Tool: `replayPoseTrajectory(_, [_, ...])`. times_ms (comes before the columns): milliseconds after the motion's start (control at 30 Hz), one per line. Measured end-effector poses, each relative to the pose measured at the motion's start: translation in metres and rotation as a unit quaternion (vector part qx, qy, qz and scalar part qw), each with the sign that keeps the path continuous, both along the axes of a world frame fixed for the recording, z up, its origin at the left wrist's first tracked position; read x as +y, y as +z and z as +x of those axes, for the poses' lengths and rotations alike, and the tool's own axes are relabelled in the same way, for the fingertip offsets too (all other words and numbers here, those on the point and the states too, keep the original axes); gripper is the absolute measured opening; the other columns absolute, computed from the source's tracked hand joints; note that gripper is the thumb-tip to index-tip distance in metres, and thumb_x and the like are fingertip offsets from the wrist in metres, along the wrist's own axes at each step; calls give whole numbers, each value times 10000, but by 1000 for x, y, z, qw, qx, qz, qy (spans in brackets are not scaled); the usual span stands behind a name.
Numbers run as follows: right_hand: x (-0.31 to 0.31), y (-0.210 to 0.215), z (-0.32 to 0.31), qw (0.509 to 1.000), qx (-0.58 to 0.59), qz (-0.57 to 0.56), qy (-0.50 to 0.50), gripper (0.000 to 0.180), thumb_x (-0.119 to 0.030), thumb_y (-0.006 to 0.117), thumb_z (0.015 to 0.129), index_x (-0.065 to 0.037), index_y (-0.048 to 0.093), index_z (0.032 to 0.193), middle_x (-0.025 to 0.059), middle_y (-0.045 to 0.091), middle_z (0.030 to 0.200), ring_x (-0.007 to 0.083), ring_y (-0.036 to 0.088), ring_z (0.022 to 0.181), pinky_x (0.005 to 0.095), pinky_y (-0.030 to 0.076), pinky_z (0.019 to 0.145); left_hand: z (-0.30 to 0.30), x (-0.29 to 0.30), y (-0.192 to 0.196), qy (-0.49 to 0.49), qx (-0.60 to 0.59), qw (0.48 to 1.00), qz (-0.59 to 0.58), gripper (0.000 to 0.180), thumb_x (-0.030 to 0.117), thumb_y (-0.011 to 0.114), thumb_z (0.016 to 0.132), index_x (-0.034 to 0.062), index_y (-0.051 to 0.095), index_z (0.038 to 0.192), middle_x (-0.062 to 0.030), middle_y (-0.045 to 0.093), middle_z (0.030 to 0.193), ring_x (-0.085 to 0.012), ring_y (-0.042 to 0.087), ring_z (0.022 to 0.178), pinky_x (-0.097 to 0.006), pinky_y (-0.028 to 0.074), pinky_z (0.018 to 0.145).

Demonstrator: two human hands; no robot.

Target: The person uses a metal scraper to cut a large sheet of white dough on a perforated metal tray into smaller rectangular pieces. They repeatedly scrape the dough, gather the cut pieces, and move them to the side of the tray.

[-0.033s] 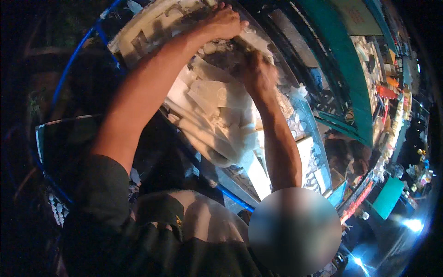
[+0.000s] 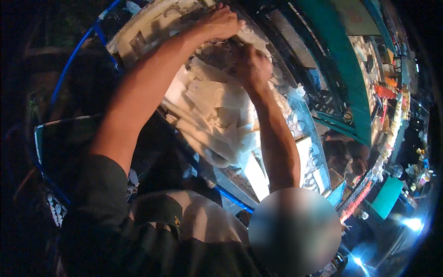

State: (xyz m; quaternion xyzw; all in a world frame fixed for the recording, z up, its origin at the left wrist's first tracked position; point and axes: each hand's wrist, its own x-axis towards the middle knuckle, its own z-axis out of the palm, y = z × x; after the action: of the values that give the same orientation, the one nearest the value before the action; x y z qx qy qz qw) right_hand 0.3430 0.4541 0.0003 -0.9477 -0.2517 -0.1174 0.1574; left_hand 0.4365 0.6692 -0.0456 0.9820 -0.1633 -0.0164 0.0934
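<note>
My left hand [image 2: 224, 23] is at the far end of a heaped work surface, its fingers curled and closed; what lies in them is hidden. Closer to me, my right hand [image 2: 253, 67] is also curled, its fingertips dark and partly smeared, so its contents do not show. Between the two hands lies a patch of dark, crumbly material [image 2: 219, 54]. Just right of them runs a pale, ragged piece [image 2: 254, 39]. Below the hands spread several thin, pale, sheet-like pieces [image 2: 207, 94], some looking translucent.
A blue tube [image 2: 233, 198] passes along the near edge, with another blue tube [image 2: 76, 55] at the left. Green panels [image 2: 341, 60] stand at the right, past dark frames. Bright lamps [image 2: 412, 224] shine at lower right. A blurred disc covers part of the lower view.
My right hand has shifted slightly to the left and away from me. The left hand stays nearly in place, and the whole view moves a little.
</note>
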Motion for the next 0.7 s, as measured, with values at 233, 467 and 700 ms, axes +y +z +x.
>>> replayPoseTrajectory(233, [53, 25, 0, 998, 42, 1, -55, 252, -281, 655, 914, -73, 637, 1055, 234, 722, 889, 468, 703, 774, 579, 552, 652, 16, -6, 75, -90, 181, 974, 100, 404, 252, 412, 1030, -2, 725, 1064, -249, 666, 1187, -403, 598, 1176, -573, 442, 1042])
replayPoseTrajectory(467, [114, 23, 30, 998, 30, 51, -2, 279, -241, 609, 926, -29, 608, 1109, 260, 713, 868, 480, 700, 749, 571, 561, 663, 60, 39, 7, 61, 101, 992, -33, 492, 355, 423, 1061, -38, 694, 1181, -276, 607, 1308, -429, 574, 1232, -564, 410, 1085])
replayPoseTrajectory(700, [148, 27, 47, 996, 48, 50, -49, 220, -213, 625, 882, -13, 640, 975, 242, 719, 871, 406, 732, 795, 500, 589, 682, 60, 60, 61, 46, 113, 986, -113, 566, 454, 412, 1059, -20, 720, 1096, -263, 663, 1206, -410, 629, 1142, -526, 464, 1013])
